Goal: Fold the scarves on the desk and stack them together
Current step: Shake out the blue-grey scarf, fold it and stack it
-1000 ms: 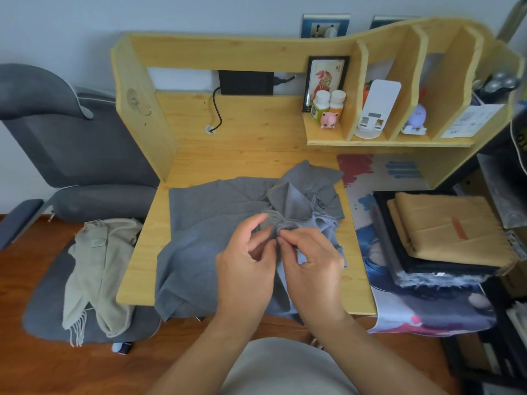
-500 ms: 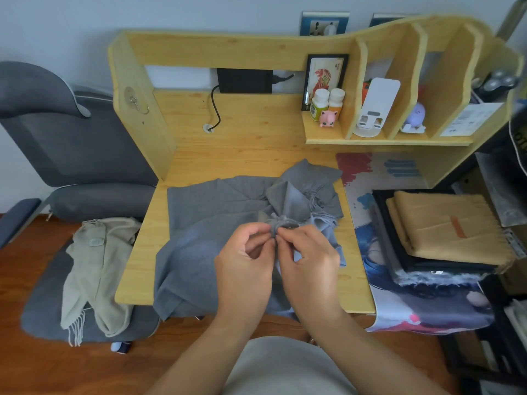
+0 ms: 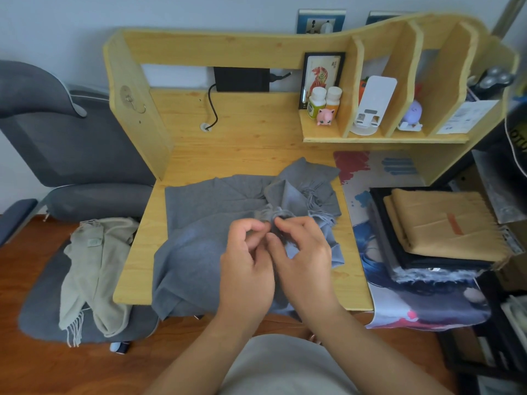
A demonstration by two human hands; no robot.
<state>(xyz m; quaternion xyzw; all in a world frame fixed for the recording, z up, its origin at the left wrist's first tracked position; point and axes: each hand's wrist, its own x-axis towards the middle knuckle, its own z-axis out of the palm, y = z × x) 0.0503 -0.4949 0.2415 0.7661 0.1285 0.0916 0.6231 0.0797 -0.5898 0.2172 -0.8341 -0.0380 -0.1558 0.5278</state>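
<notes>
A grey scarf (image 3: 205, 238) lies crumpled over the middle of the desk (image 3: 242, 143), its near end spilling over the front edge and its far end bunched into folds toward the right, where thin fringe strands show. Both hands work at a small knot of cloth near the middle of the scarf, close to the front edge. The left hand (image 3: 246, 269) has its fingers curled, thumb and forefinger pinching the gathered grey cloth; the right hand (image 3: 302, 260) sits just beside it, almost touching, its fingers likewise curled and pinching the same bunch from the other side. At the right edge of the desk a stack (image 3: 436, 238) of folded scarves rests on a printed mat (image 3: 379, 172): a tan scarf (image 3: 445, 220) on top, dark ones beneath, and a grey fringed one at the bottom. Left of the desk, a beige scarf (image 3: 94, 266) with a fringe is heaped loosely on the seat of a grey chair (image 3: 71, 143), well apart from the hands. At the back of the desk a black box (image 3: 241, 78) hangs under the top shelf with a cable (image 3: 212, 106) running down to a hole in the desktop. The shelf at the back right corner holds two bottles (image 3: 323, 102), a pink figure (image 3: 325, 116), a framed picture (image 3: 322, 72) and a white stand (image 3: 372, 105).
</notes>
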